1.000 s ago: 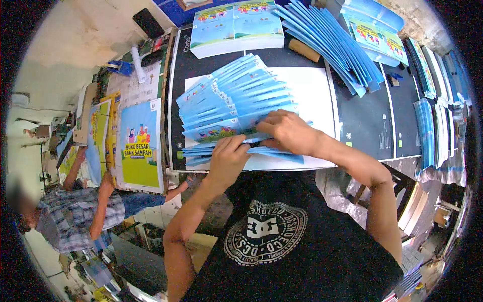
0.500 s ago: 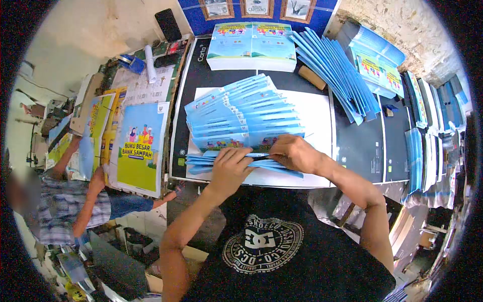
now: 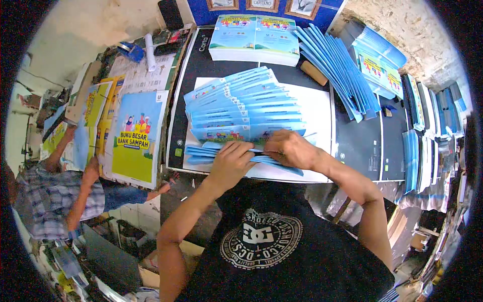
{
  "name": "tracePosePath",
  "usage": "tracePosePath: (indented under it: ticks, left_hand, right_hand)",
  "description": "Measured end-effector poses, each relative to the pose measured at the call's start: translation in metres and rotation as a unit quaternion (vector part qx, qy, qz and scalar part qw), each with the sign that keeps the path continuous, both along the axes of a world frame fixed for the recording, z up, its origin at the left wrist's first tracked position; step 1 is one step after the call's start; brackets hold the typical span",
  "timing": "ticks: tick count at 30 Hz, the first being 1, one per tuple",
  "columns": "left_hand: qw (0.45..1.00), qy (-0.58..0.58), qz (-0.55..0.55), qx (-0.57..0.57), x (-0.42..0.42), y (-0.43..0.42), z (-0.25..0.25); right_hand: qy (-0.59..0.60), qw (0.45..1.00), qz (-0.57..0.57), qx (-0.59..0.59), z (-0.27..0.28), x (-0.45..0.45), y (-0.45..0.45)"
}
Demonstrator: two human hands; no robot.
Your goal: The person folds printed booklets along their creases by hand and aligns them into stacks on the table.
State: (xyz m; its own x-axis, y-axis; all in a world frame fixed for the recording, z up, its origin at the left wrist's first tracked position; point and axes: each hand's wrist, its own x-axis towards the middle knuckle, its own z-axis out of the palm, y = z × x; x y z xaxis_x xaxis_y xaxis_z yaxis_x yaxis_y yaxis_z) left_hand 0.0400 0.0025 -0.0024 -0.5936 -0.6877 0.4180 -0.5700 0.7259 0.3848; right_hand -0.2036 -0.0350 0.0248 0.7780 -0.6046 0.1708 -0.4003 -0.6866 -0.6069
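Observation:
In front of my body, my left hand (image 3: 232,162) holds down a small pile of folded blue printed covers (image 3: 201,152), its fingers curled over the near edge. My right hand (image 3: 291,149) is closed at the right part of the same pile. A thin dark stick-like thing (image 3: 258,153) pokes out from its fingers toward the left hand; its exact kind is unclear. Just beyond both hands, a fanned stack of blue printed covers (image 3: 241,108) lies on a white sheet (image 3: 317,113).
Two stacks of printed covers (image 3: 254,38) stand at the back. Folded blue covers (image 3: 339,70) lie beside a brown block (image 3: 313,73). More bundles (image 3: 411,156) line the right edge. At left, a person (image 3: 65,196) handles sheets beside a printed cover (image 3: 138,138).
My right hand has shifted slightly left along the fold, closer to my left hand, with the dark thing still in its fingers. The camera view has tilted slightly.

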Motion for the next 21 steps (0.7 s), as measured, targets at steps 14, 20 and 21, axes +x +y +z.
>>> tracePosePath:
  ticks: [14,20,21]
  left_hand:
    - [0.996,-0.024,0.015,0.084,-0.007,-0.005,-0.002]
    - [0.994,-0.012,0.041,0.099,-0.006,-0.006,-0.002]
    - [0.994,-0.017,0.044,0.103,-0.009,-0.009,-0.001]
  right_hand:
    - [-0.019,0.999,-0.031,-0.014,-0.003,-0.004,0.012]
    - [-0.019,0.999,-0.046,0.016,0.001,-0.028,0.005]
    - [-0.009,0.999,-0.036,0.034,-0.001,-0.031,0.005]
